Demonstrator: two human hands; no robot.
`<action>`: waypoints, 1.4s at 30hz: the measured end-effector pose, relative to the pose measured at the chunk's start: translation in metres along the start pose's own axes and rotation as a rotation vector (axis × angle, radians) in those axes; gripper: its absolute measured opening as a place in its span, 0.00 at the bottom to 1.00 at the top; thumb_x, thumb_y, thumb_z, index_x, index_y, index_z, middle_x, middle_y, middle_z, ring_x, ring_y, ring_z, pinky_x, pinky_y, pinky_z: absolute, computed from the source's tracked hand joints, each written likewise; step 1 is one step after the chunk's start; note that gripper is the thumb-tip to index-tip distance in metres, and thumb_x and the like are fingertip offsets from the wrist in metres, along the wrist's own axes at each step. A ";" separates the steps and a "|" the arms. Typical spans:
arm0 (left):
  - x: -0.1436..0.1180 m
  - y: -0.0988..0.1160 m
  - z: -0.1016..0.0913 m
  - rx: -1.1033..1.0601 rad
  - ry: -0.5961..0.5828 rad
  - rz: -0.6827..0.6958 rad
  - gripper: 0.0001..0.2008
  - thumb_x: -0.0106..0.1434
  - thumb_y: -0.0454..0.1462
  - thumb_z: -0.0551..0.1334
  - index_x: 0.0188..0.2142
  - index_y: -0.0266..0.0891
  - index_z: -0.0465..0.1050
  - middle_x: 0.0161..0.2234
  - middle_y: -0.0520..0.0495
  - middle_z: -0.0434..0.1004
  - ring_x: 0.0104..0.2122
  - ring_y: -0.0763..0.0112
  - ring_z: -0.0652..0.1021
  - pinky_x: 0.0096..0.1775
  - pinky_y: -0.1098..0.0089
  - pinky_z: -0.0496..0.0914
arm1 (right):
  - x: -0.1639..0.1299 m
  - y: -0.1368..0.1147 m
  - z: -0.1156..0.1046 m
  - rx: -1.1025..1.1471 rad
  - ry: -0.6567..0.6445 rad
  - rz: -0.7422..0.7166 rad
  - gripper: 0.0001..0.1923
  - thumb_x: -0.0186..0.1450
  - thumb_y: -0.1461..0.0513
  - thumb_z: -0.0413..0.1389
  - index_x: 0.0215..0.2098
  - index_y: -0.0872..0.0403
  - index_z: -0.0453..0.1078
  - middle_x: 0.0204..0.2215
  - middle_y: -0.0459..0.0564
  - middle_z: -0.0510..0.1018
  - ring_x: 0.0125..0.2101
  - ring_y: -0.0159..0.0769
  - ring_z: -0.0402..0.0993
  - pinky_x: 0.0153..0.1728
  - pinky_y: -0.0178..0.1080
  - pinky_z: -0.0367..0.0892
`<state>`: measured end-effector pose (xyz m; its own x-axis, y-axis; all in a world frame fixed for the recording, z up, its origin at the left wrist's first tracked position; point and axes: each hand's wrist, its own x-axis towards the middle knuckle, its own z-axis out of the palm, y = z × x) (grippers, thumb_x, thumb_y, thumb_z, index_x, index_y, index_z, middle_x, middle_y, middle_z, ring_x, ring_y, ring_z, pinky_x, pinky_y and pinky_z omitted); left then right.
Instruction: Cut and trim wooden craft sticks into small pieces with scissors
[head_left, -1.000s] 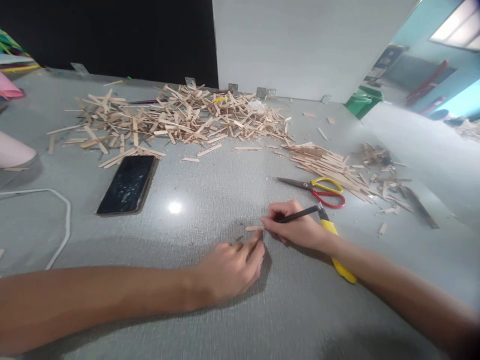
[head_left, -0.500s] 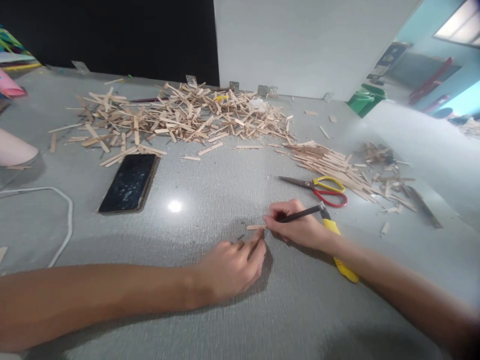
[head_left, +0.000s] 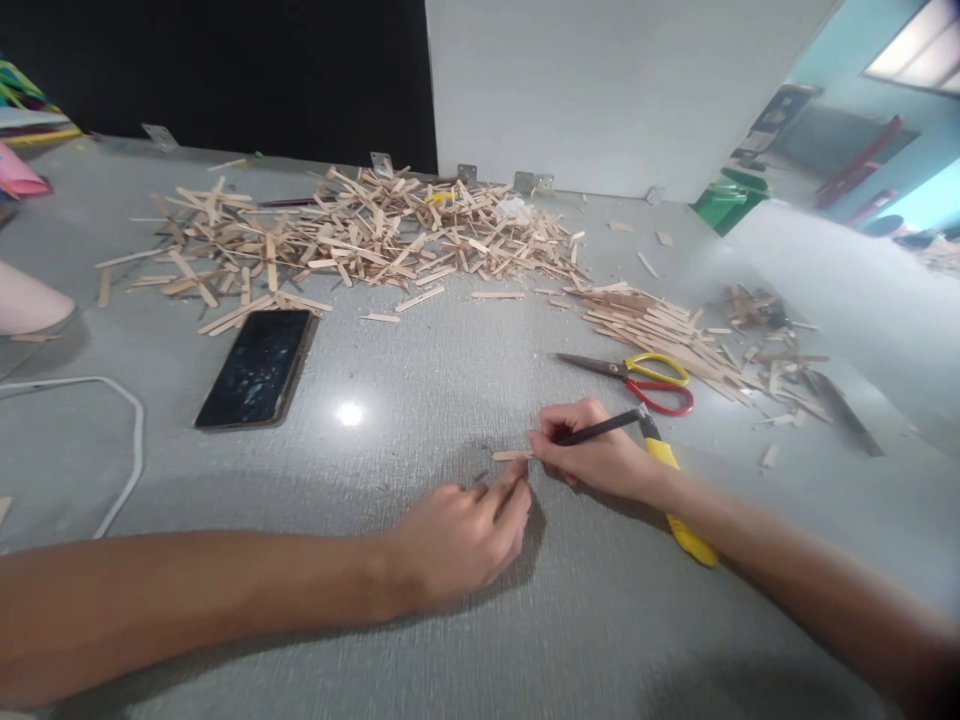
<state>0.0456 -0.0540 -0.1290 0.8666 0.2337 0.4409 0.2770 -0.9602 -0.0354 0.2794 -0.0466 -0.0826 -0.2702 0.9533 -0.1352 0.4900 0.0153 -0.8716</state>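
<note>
A short wooden craft stick (head_left: 510, 456) lies flat on the grey table. My left hand (head_left: 469, 535) presses its fingertips on the stick's near edge, with the other fingers curled under. Just to the right, my right hand (head_left: 589, 450) pinches a slim black pencil (head_left: 604, 427), which leans back to the right. The pencil's tip is hidden by the fingers, close to the stick's right end. Under my right forearm rests a yellow-handled tool (head_left: 691, 540), partly covered. Scissors (head_left: 626, 371) with one yellow and one red handle lie beyond my right hand.
A wide heap of craft sticks (head_left: 375, 235) spreads along the back, and a neater pile (head_left: 649, 325) lies behind the scissors. A phone (head_left: 257, 367) lies at left, near a white cable (head_left: 139, 430). Upright black and white panels (head_left: 600, 90) border the table's back.
Both hands, the stick and the pencil look almost unmoved. The whole view has shifted very slightly.
</note>
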 end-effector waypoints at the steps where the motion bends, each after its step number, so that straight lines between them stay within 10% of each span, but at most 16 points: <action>1: 0.000 0.000 0.000 0.003 0.000 -0.001 0.18 0.76 0.32 0.52 0.53 0.21 0.77 0.54 0.23 0.84 0.29 0.59 0.88 0.23 0.65 0.80 | 0.000 0.000 0.000 0.003 -0.001 0.001 0.21 0.69 0.62 0.58 0.20 0.50 0.59 0.12 0.38 0.66 0.13 0.26 0.62 0.16 0.31 0.54; 42: 0.002 0.000 -0.002 -0.002 0.007 -0.006 0.19 0.75 0.33 0.52 0.53 0.20 0.77 0.54 0.24 0.84 0.29 0.58 0.87 0.22 0.62 0.80 | -0.003 0.004 -0.004 -0.001 0.010 0.032 0.22 0.71 0.57 0.61 0.21 0.51 0.61 0.12 0.39 0.68 0.13 0.26 0.63 0.15 0.31 0.55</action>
<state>0.0460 -0.0545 -0.1262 0.8619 0.2381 0.4477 0.2810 -0.9592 -0.0307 0.2854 -0.0482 -0.0839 -0.2462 0.9562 -0.1582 0.4994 -0.0147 -0.8662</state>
